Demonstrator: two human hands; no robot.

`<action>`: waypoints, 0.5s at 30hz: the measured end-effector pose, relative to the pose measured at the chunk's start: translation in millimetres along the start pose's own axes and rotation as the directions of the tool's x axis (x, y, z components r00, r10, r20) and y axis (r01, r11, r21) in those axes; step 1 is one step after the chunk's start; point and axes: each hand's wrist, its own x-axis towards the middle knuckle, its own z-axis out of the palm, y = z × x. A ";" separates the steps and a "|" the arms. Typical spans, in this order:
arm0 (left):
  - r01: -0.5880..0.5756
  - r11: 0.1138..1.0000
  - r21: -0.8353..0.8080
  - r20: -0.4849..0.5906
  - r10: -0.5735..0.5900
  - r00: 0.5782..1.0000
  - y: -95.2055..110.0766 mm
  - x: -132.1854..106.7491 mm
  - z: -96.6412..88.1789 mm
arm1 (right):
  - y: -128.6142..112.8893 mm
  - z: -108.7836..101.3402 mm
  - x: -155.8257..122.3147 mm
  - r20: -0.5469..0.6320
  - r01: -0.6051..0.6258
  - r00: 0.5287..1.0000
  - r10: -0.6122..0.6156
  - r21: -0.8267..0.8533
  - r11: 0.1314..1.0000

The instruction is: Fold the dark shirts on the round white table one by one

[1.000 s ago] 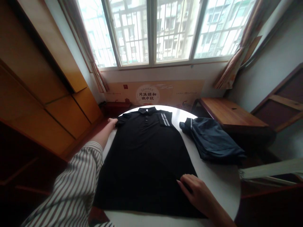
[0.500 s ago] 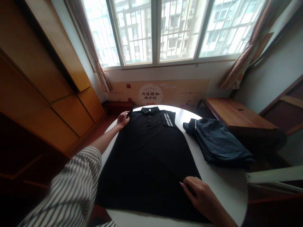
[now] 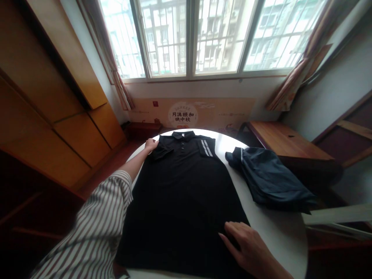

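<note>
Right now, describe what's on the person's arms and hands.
A loose white sleeve with thin dark stripes covers the left arm to the forearm. The left hand and right hand are bare, no ring or watch showing; no right sleeve shows.

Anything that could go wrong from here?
The folded navy garment pokes past the edge of the round white table, so a bump could send it off. The black polo shirt seems to reach the near table edge and might drag over it. The left hand at the sleeve could shift that fold.
</note>
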 end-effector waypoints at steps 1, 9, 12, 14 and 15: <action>0.027 1.000 -0.011 0.000 -0.027 1.000 -0.9 5.8 3.1 | -1.7 -1.9 1.7 0.010 -0.003 1.000 0.003 -0.014 1.000; 0.102 0.994 -0.048 0.009 -0.101 0.995 3.6 38.4 26.2 | -5.4 -8.7 2.1 0.013 -0.008 1.000 0.009 -0.050 0.999; 0.156 0.988 -0.016 -0.035 -0.156 0.987 -2.3 44.1 24.9 | -4.7 -7.7 1.3 0.014 -0.011 1.000 0.012 -0.053 0.999; 0.169 0.986 0.008 -0.044 -0.169 0.985 -6.1 44.2 22.0 | -4.9 -7.5 0.8 0.018 -0.017 1.000 0.018 -0.050 0.999; 0.162 0.987 0.020 -0.047 -0.161 0.986 -6.7 42.9 20.5 | -5.1 -7.8 0.4 0.024 -0.020 1.000 0.021 -0.047 0.999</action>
